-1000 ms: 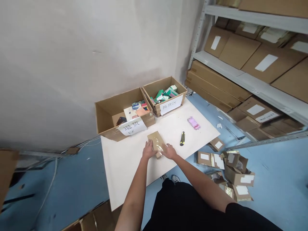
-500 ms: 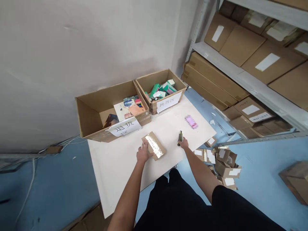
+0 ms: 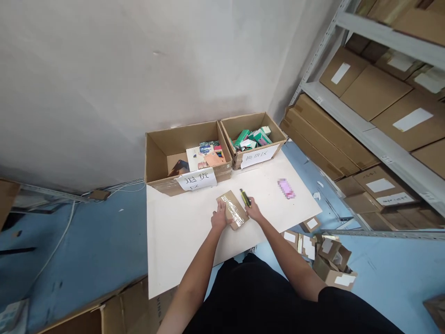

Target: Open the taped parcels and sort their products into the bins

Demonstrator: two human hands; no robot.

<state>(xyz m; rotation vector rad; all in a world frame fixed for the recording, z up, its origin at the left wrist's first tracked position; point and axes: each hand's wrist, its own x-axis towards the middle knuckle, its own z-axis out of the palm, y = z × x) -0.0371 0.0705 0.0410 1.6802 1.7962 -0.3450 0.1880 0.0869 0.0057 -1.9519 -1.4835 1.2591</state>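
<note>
Just below frame centre, the box [image 3: 234,209] slants upper left to lower right, the left hand [image 3: 219,218] spread against its left edge, the right hand [image 3: 254,210], closed round the cutter [image 3: 244,197], just beside its right.

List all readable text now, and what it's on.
"退货区": paper sign on left bin.
"换货区" (likely; strokes blurred): paper sign on right bin.
"VING" (partial): carton at the table's near left corner.
Too small or blurred: shelf tags, handwritten label on a shelved box, labels on floor boxes.
None legible: parcel, cutter.
</note>
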